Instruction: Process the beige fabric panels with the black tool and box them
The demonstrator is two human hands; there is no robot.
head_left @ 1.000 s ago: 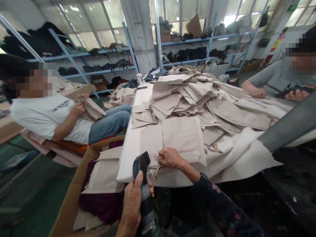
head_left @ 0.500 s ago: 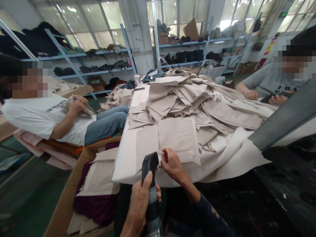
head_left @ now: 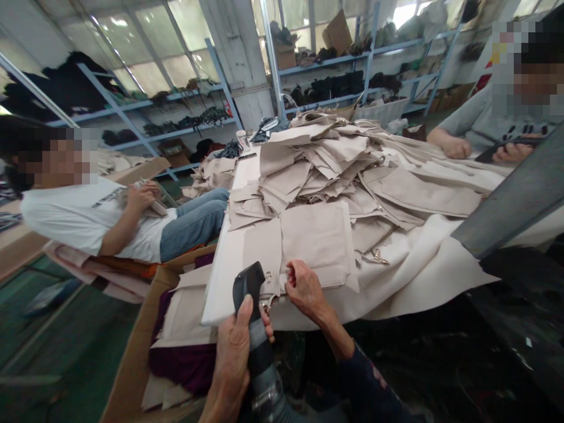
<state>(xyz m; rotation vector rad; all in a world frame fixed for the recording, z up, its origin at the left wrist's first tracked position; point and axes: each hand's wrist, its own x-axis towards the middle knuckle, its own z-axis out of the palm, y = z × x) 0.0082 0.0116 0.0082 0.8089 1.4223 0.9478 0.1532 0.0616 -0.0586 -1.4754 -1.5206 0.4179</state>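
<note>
My left hand (head_left: pixel 233 349) grips the black tool (head_left: pixel 249 283) by the bench (head_left: pixel 221 294)'s near edge; my right hand (head_left: pixel 305 289), curled, pinch unclear, should steady the cloth (head_left: pixel 264 242).

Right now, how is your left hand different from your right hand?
The left hand is wrapped around a black tool; the right hand has curled fingers and no tool. The left hand is in front of the table, and the right hand is over its edge, by the flat cloth. Both are bare.
</note>
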